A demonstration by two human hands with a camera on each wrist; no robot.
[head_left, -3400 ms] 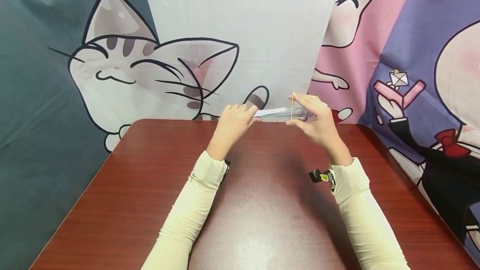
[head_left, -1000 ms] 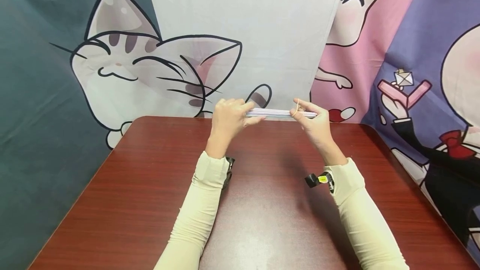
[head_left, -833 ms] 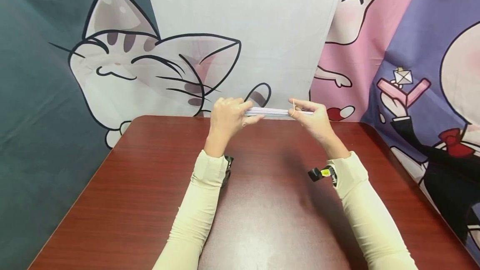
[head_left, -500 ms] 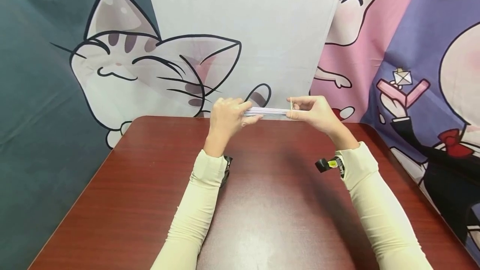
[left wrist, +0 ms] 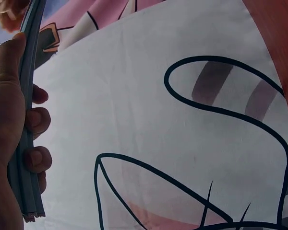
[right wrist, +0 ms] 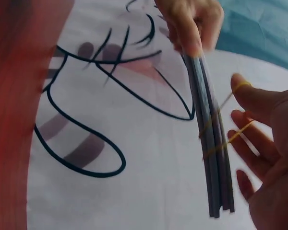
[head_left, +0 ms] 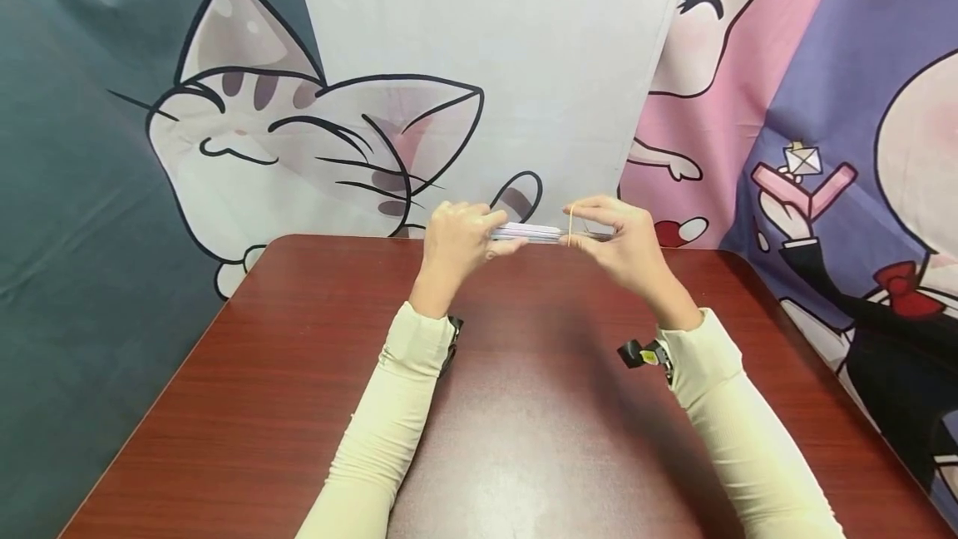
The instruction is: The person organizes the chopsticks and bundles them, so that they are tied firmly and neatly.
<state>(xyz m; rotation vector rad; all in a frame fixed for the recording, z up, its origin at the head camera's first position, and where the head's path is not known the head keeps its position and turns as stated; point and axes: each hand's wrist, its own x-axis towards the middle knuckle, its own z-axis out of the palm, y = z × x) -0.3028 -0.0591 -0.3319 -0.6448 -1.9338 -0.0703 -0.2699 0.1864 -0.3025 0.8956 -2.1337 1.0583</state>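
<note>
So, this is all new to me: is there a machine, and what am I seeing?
No robot here, just a person working bare-handed. The wide picture comes from a camera worn on the head, the other two from each wrist's camera. The left hand grips a bundle of thin sticks; the right hand stretches a yellow band, its strands crossing the sticks. Both are raised; below, a shadow falls on the table. Behind hangs a cartoon cloth.

A reddish-brown wood-grain surface (head_left: 299, 373) reflects a bright glare (head_left: 509, 493); behind it hangs a cartoon-printed cloth backdrop (head_left: 569, 65) with a smiling cat (head_left: 254, 190).
</note>
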